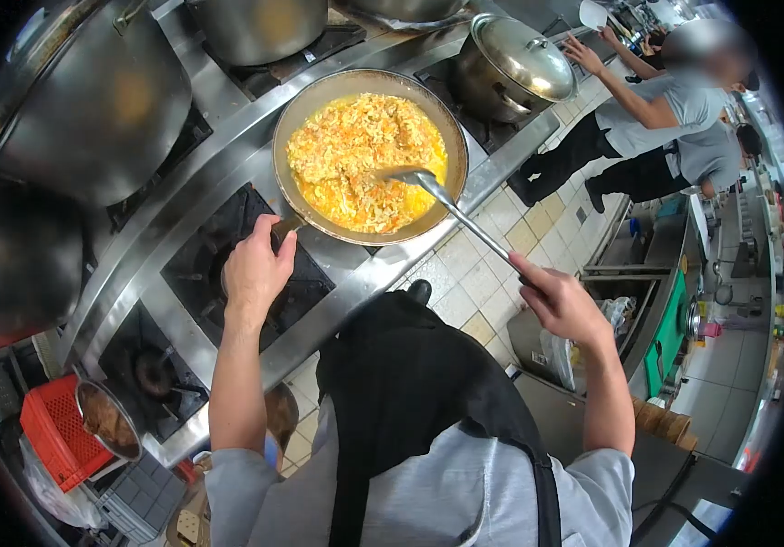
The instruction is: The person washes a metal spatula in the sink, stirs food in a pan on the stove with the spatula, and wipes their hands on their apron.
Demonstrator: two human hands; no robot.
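Note:
A wide frying pan (280, 137) sits on the steel stove, filled with a yellow-orange mixture (355, 146) of shredded bits in what looks like egg. My left hand (259, 264) is closed around the pan's handle at its near left side. In my right hand (563, 305) is the long handle of a metal ladle (465, 219). Its head rests in the mixture near the middle of the pan, partly sunk, so its full shape is hidden.
Large dark pots (91, 100) stand along the left of the stove. A lidded steel pot (501, 82) is beyond the pan. Two people in grey shirts (656, 118) stand at the right. Near the lower left are a red crate (59, 428) and a metal bowl (109, 419).

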